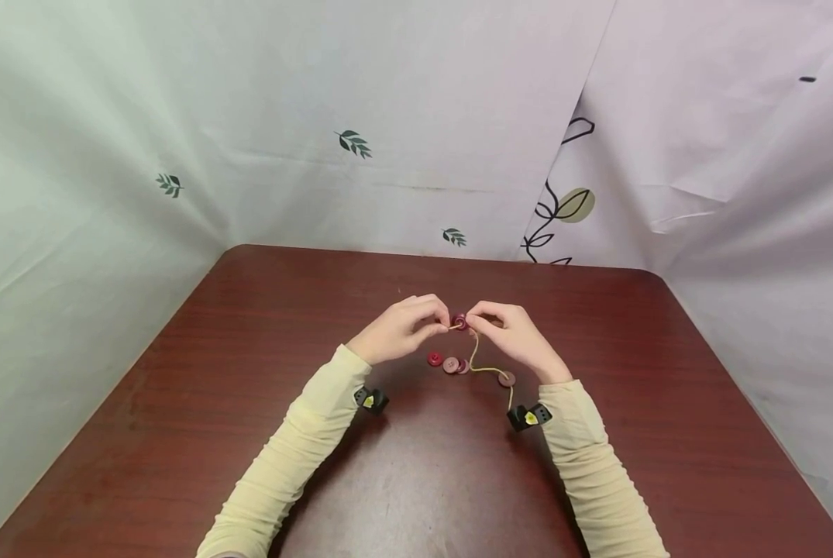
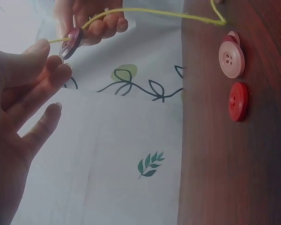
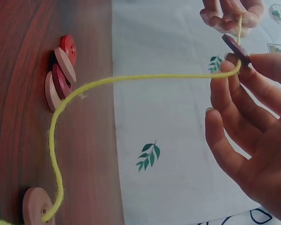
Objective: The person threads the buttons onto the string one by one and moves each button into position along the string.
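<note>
A dark maroon button point(image 2: 72, 43) is held up above the table, with a yellow string point(image 3: 131, 77) running through it. My right hand point(image 1: 514, 335) pinches this button at its edge between thumb and finger. On the button's other side, my left hand point(image 1: 409, 327) pinches the string's short end between thumb and forefinger. From the maroon button the string hangs down to the table and passes through a pink button point(image 3: 36, 206) lying near my right wrist. Its far end is hidden by the wrist camera in the head view.
Below my hands lie a red button point(image 1: 435, 359), a pink button point(image 1: 451, 365) and an overlapping pair of maroon and pink buttons point(image 1: 462, 366). The brown wooden table point(image 1: 283, 310) meets white printed sheets point(image 1: 388, 194) at its back and sides.
</note>
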Available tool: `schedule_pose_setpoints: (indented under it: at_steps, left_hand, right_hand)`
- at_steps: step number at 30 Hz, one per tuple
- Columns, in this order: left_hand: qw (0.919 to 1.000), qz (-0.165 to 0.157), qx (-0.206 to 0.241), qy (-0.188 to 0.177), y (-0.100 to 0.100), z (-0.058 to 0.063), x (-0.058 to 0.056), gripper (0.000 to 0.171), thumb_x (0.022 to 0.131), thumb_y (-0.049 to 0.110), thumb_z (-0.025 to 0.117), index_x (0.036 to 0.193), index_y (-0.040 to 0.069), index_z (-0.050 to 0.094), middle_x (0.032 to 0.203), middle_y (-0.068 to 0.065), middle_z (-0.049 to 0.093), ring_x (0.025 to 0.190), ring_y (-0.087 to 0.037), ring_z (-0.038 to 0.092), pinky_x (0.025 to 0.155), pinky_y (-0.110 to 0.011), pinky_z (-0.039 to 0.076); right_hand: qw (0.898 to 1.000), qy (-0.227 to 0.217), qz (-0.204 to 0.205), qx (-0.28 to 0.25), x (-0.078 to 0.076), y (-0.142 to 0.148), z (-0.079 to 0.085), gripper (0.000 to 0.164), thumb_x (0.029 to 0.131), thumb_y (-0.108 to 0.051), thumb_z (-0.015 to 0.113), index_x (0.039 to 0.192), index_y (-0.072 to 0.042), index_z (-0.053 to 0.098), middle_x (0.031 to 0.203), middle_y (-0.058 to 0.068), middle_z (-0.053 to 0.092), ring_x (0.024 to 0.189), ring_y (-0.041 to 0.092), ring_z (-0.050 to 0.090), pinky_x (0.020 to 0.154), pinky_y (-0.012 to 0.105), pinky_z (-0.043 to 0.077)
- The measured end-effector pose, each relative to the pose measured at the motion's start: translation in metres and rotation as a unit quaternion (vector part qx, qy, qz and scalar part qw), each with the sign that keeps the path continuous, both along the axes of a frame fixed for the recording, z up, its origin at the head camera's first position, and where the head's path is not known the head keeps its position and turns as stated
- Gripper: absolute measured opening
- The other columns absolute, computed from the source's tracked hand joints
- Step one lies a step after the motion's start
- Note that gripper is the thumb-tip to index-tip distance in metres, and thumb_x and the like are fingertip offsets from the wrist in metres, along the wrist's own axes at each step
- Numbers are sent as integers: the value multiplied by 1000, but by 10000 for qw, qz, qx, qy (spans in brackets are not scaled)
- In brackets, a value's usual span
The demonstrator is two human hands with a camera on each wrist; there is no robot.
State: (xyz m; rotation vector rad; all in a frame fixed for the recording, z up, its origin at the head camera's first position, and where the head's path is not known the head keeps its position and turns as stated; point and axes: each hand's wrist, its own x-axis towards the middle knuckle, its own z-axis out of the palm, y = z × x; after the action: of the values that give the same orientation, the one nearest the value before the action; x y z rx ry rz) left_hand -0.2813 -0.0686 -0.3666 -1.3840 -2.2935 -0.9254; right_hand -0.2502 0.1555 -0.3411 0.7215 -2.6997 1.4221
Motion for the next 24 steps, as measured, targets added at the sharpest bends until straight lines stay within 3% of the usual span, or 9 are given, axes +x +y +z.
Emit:
schedule_pose_setpoints:
  at_steps: [5, 9, 11, 17, 24]
  left_hand:
    - [9999, 28, -138, 83, 0, 0, 1, 6, 89, 11, 68, 90, 13, 63, 89, 4, 62, 82, -7, 56, 80, -28, 44]
    - [9995, 141, -172, 213, -2, 2, 0, 8, 87, 9, 69, 89, 14, 63, 86, 5, 62, 80, -7, 55, 78, -28, 43]
    - [9993, 201, -154, 258, -3, 3, -1, 9, 87, 8, 70, 89, 14, 63, 86, 5, 62, 79, -7, 55, 77, -28, 43]
    - [9988, 349, -50, 352, -10, 7, -2, 6, 88, 13, 69, 89, 14, 64, 87, 5, 63, 79, -7, 55, 77, -28, 43]
    - [9984, 419, 29, 391, -15, 10, -3, 6, 88, 13, 69, 89, 13, 63, 86, 4, 63, 76, -9, 53, 75, -29, 43]
  right_hand:
    - [9997, 31, -159, -168, -16, 8, -21, 11, 95, -16, 62, 95, -8, 69, 79, 17, 65, 65, 9, 60, 70, 24, 48]
    - [9995, 19, -224, -220, -19, 11, -25, 11, 94, -17, 62, 95, -9, 69, 84, 17, 67, 70, 15, 64, 76, 38, 55]
    - [9994, 10, -285, -179, -20, 13, -24, 11, 94, -17, 62, 95, -9, 69, 87, 19, 68, 73, 16, 65, 77, 40, 56]
    - [9992, 5, -400, 13, -21, 20, -23, 11, 93, -19, 63, 92, -10, 69, 81, 12, 68, 74, 24, 65, 72, 25, 51]
    - [9993, -71, -260, 271, -25, 32, -24, 12, 93, -20, 64, 90, -9, 69, 73, 4, 65, 72, 24, 64, 72, 24, 50]
